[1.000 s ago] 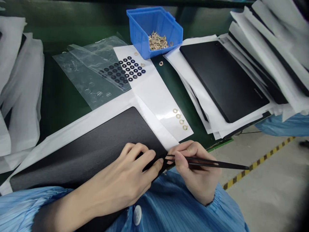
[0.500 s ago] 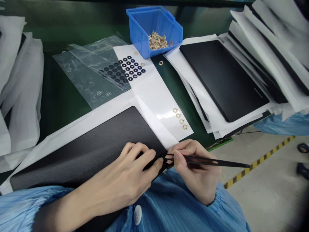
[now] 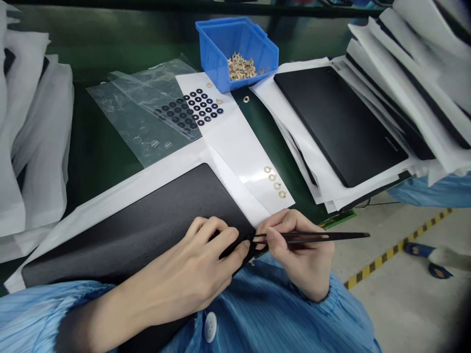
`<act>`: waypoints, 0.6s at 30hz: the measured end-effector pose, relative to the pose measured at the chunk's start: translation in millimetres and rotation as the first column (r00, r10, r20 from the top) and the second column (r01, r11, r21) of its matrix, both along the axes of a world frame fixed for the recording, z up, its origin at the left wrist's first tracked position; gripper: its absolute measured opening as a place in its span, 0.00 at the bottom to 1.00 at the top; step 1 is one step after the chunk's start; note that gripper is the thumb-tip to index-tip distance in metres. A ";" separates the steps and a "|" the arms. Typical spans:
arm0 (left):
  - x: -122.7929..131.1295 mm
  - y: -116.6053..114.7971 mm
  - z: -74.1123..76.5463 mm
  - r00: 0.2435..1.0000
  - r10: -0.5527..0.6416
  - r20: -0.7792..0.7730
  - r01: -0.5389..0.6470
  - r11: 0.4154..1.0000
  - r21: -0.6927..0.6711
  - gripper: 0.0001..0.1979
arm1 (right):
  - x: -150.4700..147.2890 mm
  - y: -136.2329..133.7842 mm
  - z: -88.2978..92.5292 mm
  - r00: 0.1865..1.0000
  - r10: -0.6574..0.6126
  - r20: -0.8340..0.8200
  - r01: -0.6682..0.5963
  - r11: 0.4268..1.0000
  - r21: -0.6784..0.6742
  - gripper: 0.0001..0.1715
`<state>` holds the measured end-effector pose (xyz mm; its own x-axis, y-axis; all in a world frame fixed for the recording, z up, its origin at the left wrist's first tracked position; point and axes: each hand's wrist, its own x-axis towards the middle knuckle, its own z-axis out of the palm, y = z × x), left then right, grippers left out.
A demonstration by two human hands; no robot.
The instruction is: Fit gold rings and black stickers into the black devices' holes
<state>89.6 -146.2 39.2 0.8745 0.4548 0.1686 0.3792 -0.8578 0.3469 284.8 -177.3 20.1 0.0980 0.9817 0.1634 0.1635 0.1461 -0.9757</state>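
A flat black tablet lies tilted on white wrapping sheet in front of me. Over its lower right part, my left hand has its fingers bent and presses near the corner, gripping the edge. Black tweezers are pinched in my right hand, with their tips at that same corner beside my left fingertips. Whatever sits between the tips is too small to make out. A white sheet behind the tablet carries black rings and several gold-coloured ring tabs.
A blue bin holds small gold-coloured tabs; one loose tab lies in front. Another black tablet rests on wrapped ones at right. Wrapped stacks stand at left and far right. Clear plastic film lies behind.
The back end of the tweezers has swung up slightly, while their tips stay at the corner. My left hand keeps its place. A person's shoes on the floor at right have shifted left.
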 end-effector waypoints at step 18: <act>-0.6 -0.8 -1.5 1.000 0.009 0.029 -0.007 0.998 -0.064 0.14 | 7.2 0.7 -3.5 0.995 0.079 0.056 -0.083 0.994 0.068 0.07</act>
